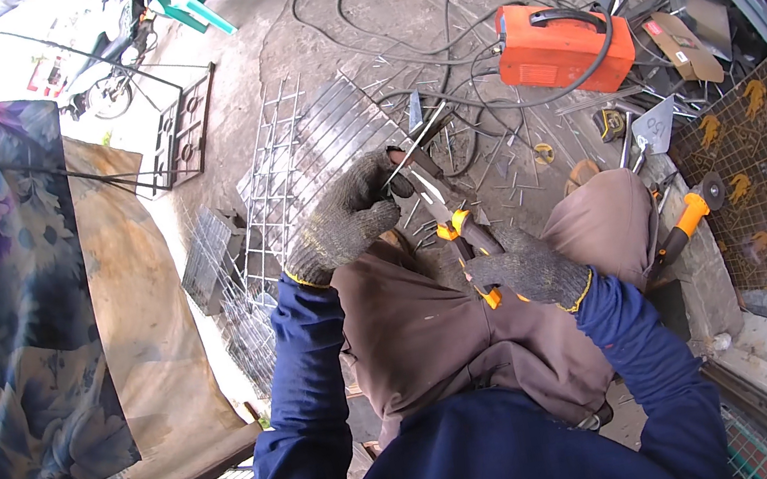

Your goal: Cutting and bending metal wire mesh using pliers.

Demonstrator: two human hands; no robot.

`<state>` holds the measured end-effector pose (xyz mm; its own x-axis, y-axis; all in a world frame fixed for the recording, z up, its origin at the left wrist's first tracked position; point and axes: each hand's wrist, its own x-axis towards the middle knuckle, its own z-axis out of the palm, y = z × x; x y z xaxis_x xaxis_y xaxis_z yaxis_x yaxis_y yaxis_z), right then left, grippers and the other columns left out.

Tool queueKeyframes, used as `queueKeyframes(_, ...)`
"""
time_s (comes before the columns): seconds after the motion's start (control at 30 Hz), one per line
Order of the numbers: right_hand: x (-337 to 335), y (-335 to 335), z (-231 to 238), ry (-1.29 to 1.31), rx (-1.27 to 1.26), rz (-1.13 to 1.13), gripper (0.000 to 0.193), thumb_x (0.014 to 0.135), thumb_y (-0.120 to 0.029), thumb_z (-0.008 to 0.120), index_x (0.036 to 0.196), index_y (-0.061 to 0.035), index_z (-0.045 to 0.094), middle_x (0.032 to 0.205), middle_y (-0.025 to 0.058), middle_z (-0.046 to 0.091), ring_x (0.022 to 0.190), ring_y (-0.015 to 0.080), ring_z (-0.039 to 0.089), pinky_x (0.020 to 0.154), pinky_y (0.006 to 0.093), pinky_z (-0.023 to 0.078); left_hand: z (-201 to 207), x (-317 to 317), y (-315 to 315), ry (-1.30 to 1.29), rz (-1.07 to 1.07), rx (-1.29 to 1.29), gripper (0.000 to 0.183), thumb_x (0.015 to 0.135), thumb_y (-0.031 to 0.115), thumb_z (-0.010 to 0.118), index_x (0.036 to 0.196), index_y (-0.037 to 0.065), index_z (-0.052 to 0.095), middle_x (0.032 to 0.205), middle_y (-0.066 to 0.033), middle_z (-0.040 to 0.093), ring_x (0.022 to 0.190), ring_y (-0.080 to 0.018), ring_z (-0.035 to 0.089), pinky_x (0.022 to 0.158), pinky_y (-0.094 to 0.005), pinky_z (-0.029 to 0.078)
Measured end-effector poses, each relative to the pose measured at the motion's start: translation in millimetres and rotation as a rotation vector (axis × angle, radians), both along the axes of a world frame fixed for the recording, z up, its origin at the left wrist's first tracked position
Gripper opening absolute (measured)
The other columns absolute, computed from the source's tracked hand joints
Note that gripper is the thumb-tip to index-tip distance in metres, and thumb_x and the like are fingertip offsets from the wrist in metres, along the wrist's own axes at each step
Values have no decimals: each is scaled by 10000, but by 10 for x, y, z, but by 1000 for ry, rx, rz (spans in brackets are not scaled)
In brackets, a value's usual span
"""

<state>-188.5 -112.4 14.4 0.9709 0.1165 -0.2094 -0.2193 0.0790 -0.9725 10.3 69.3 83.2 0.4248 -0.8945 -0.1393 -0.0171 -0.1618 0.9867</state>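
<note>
Grey knit covers the left hand (340, 221), which seems to pinch a thin metal rod (430, 125); rightward, yellow-and-black pliers (453, 225) sit clasped in the right hand (536, 270), their jaws so near that a slip could nip the left fingers.

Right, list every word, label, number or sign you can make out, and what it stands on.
White plate: dark marks, which I won't copy out.
Orange welding machine: faint side print, too small to read.
Cardboard box: small print, too blurred to read.
Tape measure: any lettering is too small to read.
</note>
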Motion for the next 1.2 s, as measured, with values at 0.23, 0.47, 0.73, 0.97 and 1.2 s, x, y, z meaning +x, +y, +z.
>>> queueKeyframes(0.23, 1, -12, 158, 208, 508, 46, 460, 835, -77, 709, 1264, -5, 559, 1018, 88, 666, 896, 165, 648, 770, 310, 539, 18, 55, 60, -75, -96, 70, 547, 843, 47, 605, 1377, 10, 494, 1197, -34, 581, 1105, -124, 523, 941, -265, 415)
queueKeyframes(0.47, 3, -14, 115, 207, 494, 142, 582, 848, -16, 683, 1382, -18, 454, 1087, 107, 672, 986, 202, 658, 823, 339, 555, 75, -54, 11, 29, -49, 85, 575, 834, 115, 651, 1379, 21, 496, 1162, -21, 593, 1039, -109, 549, 878, -258, 450)
queueKeyframes(0.73, -14, -8, 113, 259, 614, 226, 499, 876, -18, 656, 1342, -33, 481, 1044, 133, 675, 853, 215, 680, 711, 340, 572, 110, -82, 53, 96, -53, 62, 524, 839, 82, 634, 1350, 32, 528, 1133, -15, 599, 993, -100, 549, 858, -249, 455)
queueKeyframes(0.97, -29, 26, 267, 308, 644, 214, 478, 926, -89, 643, 1378, -55, 490, 1004, 90, 668, 806, 162, 647, 670, 310, 550, 75, -75, 67, 17, -47, 24, 501, 849, 56, 626, 1340, 19, 531, 1144, -27, 608, 1066, -112, 553, 879, -258, 459)
queueKeyframes(1.2, -66, 113, 170, 202, 479, 137, 484, 939, -115, 647, 1394, -63, 492, 925, 22, 626, 743, 93, 571, 652, 261, 493, 170, -139, 170, -16, 18, 14, 562, 894, 160, 704, 1391, 21, 481, 1316, -76, 568, 1127, -157, 549, 913, -300, 474)
